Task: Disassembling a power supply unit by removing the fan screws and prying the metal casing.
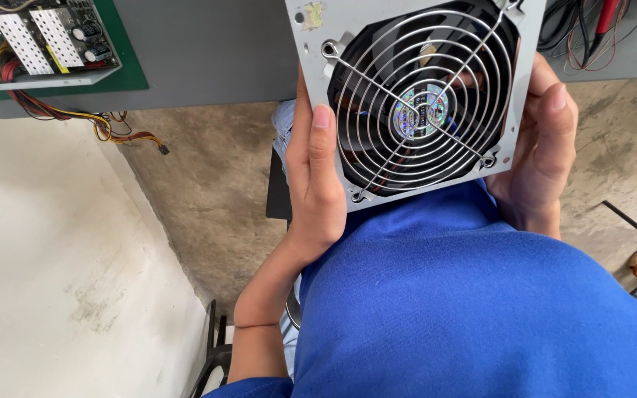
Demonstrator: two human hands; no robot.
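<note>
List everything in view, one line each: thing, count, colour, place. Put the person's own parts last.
power supply case: one, grey metal, top centre, held between both hands.
fan: one, black blades with a shiny hub sticker, inside the case.
wire fan guard: one, silver, over the fan.
open circuit unit: one, white heat sinks and dark parts, top left on a green mat.
wire bundle: one, red, yellow and black, hanging below that unit.
grey table: one, along the top.
concrete floor: grey-brown, below.
blue shirt: one, lower right.
left hand: on the case's left edge.
right hand: on its right edge.
</note>
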